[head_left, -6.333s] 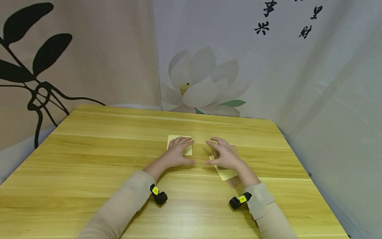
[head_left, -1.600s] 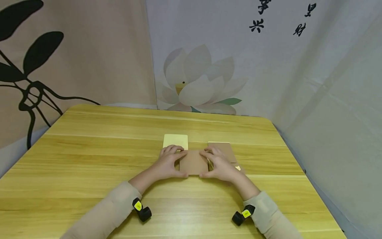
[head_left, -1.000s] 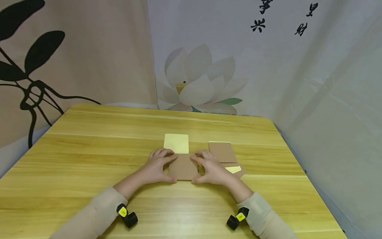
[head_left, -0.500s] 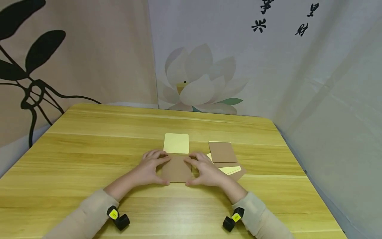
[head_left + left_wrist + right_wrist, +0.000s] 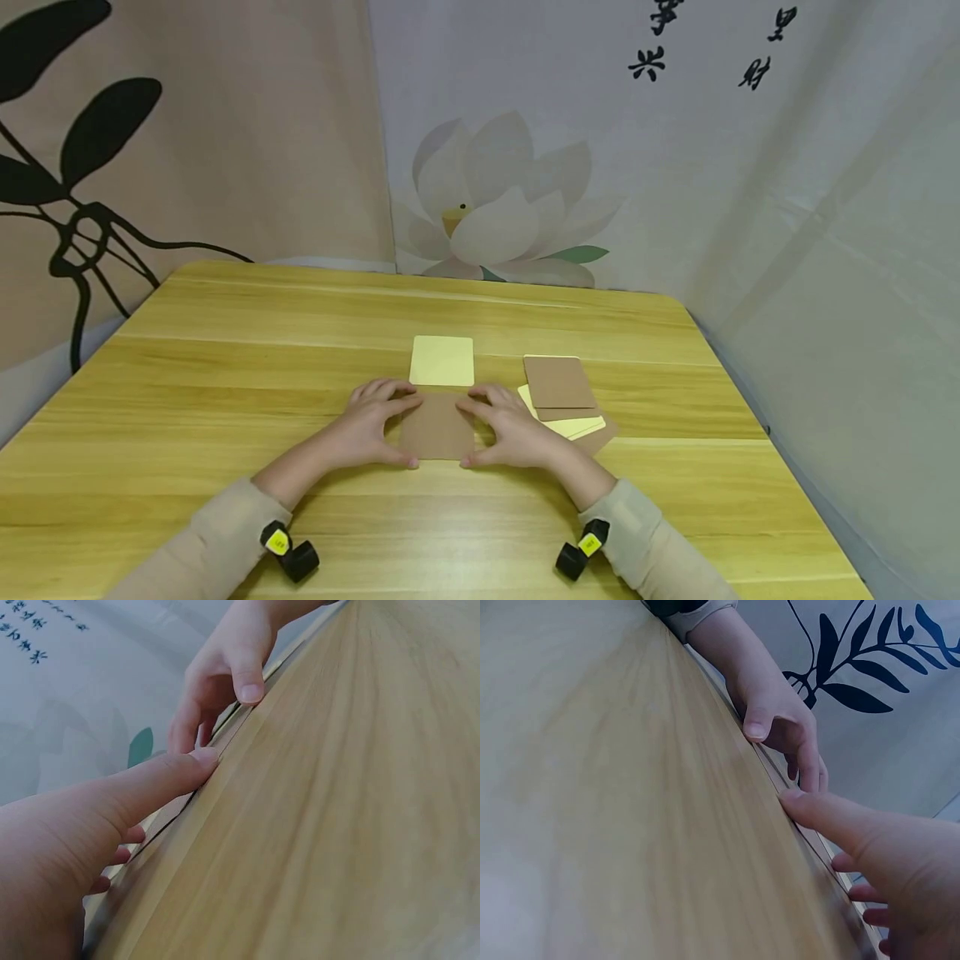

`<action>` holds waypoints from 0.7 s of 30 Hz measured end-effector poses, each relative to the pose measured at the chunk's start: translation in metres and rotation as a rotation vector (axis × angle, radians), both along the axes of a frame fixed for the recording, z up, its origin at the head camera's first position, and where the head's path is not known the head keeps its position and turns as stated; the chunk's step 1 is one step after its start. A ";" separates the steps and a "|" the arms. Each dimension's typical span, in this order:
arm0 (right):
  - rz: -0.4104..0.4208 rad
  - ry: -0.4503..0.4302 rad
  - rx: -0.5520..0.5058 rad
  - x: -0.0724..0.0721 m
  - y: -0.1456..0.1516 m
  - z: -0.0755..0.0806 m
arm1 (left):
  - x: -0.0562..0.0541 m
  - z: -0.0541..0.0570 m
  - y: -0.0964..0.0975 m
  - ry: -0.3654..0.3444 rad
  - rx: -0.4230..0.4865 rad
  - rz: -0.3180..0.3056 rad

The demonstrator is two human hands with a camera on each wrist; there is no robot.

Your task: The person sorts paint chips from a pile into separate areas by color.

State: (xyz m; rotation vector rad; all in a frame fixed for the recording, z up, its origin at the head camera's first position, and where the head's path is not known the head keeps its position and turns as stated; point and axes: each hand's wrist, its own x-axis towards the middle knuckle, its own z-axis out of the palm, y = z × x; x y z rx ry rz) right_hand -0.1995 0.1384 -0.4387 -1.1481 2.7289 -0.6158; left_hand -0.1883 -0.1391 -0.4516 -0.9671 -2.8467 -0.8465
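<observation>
A brown square card (image 5: 437, 427) lies flat on the table between both hands. My left hand (image 5: 371, 423) holds its left side, thumb at the near corner and fingertips at the far one. My right hand (image 5: 513, 427) holds the right side in the same way. Directly beyond it lies a pale yellow square card (image 5: 442, 361), close to the brown card's far edge. In the left wrist view, the left thumb (image 5: 184, 771) touches the card's thin near edge. The right thumb (image 5: 806, 806) touches that edge in the right wrist view.
To the right, beyond the right hand, lies a loose overlapping pile of brown cards (image 5: 561, 383) and pale yellow cards (image 5: 581, 427). The wooden table (image 5: 247, 358) ends at a printed cloth backdrop (image 5: 517, 200).
Six seconds ago the hands hovered apart, one over each group of cards. Since then the brown card came between them and slid left and nearer, slowing in the last half second.
</observation>
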 end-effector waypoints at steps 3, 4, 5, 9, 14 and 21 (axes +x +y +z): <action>0.006 -0.004 0.001 0.000 0.000 0.000 | 0.001 0.001 -0.001 0.000 -0.003 0.000; 0.006 -0.010 -0.001 0.000 0.000 0.001 | 0.001 0.001 -0.001 0.003 -0.001 0.000; 0.004 -0.017 -0.004 0.000 0.001 0.002 | 0.001 0.000 -0.001 0.011 0.002 0.002; -0.013 -0.050 -0.029 0.002 0.006 0.005 | -0.001 -0.001 0.001 0.039 0.024 0.013; -0.051 -0.074 -0.057 0.002 0.016 0.008 | -0.001 0.000 0.008 0.064 0.028 0.014; -0.105 -0.083 -0.115 0.001 0.036 0.010 | -0.004 0.003 0.023 0.076 0.030 0.028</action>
